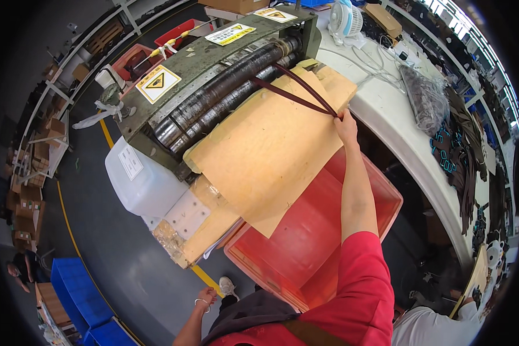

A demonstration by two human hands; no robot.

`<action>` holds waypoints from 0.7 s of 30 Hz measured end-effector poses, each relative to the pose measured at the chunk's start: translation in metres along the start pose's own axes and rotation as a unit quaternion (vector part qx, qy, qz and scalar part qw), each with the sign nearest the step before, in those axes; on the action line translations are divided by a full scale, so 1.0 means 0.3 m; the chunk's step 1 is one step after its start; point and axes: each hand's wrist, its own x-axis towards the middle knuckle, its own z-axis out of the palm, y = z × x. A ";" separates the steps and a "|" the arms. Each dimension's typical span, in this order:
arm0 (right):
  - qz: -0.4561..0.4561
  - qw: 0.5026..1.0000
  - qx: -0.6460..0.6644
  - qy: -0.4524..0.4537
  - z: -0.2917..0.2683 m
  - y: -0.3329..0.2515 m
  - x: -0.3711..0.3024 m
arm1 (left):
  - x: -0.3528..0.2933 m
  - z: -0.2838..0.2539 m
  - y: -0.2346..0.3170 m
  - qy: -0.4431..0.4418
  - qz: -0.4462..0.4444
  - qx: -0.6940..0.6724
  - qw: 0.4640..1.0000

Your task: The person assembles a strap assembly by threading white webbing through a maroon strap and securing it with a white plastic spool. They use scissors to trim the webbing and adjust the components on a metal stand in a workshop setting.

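Observation:
My right hand [347, 128] pinches dark maroon straps [308, 102] where their two lengths come together. From my fingers the two lengths spread apart toward the dark metal rollers [225, 86] of a green machine [193, 63]; their far ends pass out of sight at the rollers. Under the straps lies a tan sheet [265, 155] on the machine's feed board, sloping down toward me. Low by my side hangs my left hand [206, 297], a bracelet at its wrist, its fingers loosely curled with nothing visible in them.
A red plastic bin [305, 248] stands below the sheet. A whitish container [141, 179] sits at the machine's left end. On the right, a white table [380, 86] carries a fan [346, 20], cords, a plastic-wrapped bundle [424, 98] and dark strips. Another person [438, 326] is at lower right.

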 end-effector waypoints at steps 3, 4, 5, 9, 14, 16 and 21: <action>0.019 0.999 -0.038 0.002 -0.002 -0.012 0.005 | 0.009 0.017 0.009 0.000 0.005 0.005 1.000; 0.029 0.998 -0.053 0.007 0.002 -0.017 0.008 | 0.013 0.026 0.014 -0.002 0.011 0.008 1.000; 0.024 0.998 -0.063 0.003 0.010 -0.010 0.007 | 0.013 0.036 0.020 -0.006 0.015 0.011 1.000; 0.031 0.990 -0.134 -0.044 0.024 0.017 0.017 | 0.001 0.049 0.043 -0.011 0.017 0.008 1.000; -0.068 0.984 -0.157 0.051 -0.031 0.051 -0.039 | 0.001 0.050 0.039 -0.008 0.006 0.006 1.000; -0.114 0.983 -0.122 0.069 -0.087 0.065 -0.044 | 0.005 0.046 0.038 -0.006 0.008 0.010 1.000; -0.013 0.992 0.064 -0.109 -0.328 -0.039 -0.104 | -0.017 0.029 0.029 0.004 0.030 0.037 0.999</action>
